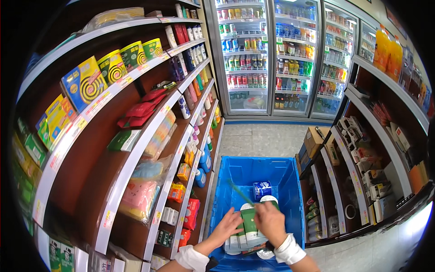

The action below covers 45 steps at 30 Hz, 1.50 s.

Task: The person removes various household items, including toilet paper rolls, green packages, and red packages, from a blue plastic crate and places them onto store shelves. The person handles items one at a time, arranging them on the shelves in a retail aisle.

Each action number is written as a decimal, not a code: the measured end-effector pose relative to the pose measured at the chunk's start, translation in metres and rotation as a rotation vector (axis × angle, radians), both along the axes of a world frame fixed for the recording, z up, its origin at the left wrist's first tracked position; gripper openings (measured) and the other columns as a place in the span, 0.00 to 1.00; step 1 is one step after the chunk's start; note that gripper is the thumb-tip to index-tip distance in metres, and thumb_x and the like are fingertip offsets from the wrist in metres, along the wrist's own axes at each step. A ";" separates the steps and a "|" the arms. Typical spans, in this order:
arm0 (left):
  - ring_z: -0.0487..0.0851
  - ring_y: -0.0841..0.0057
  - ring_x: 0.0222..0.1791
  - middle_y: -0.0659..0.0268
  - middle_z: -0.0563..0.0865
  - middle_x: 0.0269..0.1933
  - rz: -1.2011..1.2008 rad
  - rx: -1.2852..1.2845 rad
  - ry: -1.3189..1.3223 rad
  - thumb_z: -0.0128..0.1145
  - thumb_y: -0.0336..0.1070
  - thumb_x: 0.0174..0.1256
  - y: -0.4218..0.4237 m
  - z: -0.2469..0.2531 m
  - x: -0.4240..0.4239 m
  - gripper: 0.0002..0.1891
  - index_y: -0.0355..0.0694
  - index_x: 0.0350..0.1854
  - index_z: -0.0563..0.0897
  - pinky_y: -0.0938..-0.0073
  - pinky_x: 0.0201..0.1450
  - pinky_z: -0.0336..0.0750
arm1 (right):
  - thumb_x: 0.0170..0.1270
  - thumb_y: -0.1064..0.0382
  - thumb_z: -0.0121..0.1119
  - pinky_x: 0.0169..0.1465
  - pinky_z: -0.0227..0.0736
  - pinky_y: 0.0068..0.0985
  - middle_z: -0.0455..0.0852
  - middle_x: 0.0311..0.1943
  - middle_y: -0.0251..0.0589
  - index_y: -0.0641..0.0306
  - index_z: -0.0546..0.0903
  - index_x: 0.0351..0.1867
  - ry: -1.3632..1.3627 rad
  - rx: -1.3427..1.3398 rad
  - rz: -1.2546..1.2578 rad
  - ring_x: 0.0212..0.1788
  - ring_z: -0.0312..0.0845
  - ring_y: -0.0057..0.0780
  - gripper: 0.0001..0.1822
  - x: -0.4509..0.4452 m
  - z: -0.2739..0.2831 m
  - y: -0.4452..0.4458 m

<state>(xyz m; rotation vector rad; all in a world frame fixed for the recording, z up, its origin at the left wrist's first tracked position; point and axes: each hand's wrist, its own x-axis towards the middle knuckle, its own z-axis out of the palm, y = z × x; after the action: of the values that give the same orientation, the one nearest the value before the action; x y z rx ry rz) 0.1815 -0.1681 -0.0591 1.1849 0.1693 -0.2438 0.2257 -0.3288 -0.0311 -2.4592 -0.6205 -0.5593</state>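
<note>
Below me stands a deep blue plastic crate (222,190). My right hand (271,222) is over it, shut on a thin green strip (240,193) that is blurred and points up to the left. Fingers spread, my left hand (227,227) rests at or just above several green and white packages (249,221) in the crate; whether it touches them I cannot tell. A blue can-like container (262,189) lies farther back in the crate. Silvery round lids show beside my right hand and at the crate's near end.
Shelves on the left hold mosquito coil packs (85,83), red packets (142,108), bagged cloths (141,199) and bottles (200,178). Glass-door drink coolers (243,61) stand ahead, beyond the tiled floor (258,139). Right of the crate are more shelves (353,180) and cardboard boxes (314,139).
</note>
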 end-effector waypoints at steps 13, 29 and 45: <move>0.75 0.78 0.47 0.64 0.75 0.48 0.398 -0.227 -0.156 0.45 0.37 0.65 0.038 0.020 -0.036 0.15 0.38 0.52 0.68 0.77 0.48 0.70 | 0.46 0.63 0.59 0.40 0.66 0.30 0.74 0.40 0.46 0.64 0.72 0.46 -0.173 0.211 0.237 0.38 0.71 0.39 0.22 -0.054 0.033 0.026; 0.66 0.79 0.53 0.60 0.71 0.52 0.350 0.313 -0.375 0.45 0.33 0.63 0.073 0.036 -0.049 0.17 0.33 0.53 0.66 0.77 0.55 0.61 | 0.61 0.65 0.49 0.41 0.66 0.19 0.79 0.36 0.40 0.72 0.70 0.46 0.734 0.759 0.514 0.37 0.71 0.20 0.15 -0.034 -0.017 0.055; 0.65 0.83 0.14 0.71 0.71 0.17 0.959 0.153 -0.141 0.53 0.35 0.55 0.342 0.195 0.094 0.04 0.43 0.26 0.74 0.82 0.14 0.58 | 0.60 0.65 0.50 0.30 0.71 0.17 0.78 0.33 0.38 0.68 0.69 0.48 0.860 0.891 0.395 0.30 0.75 0.22 0.16 -0.013 -0.037 0.074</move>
<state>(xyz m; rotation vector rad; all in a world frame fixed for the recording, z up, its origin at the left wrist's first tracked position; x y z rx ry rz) 0.2750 0.1738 0.1357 1.1451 0.6129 0.7016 0.2129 -0.2548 -0.0685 -1.4469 -0.3472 0.3397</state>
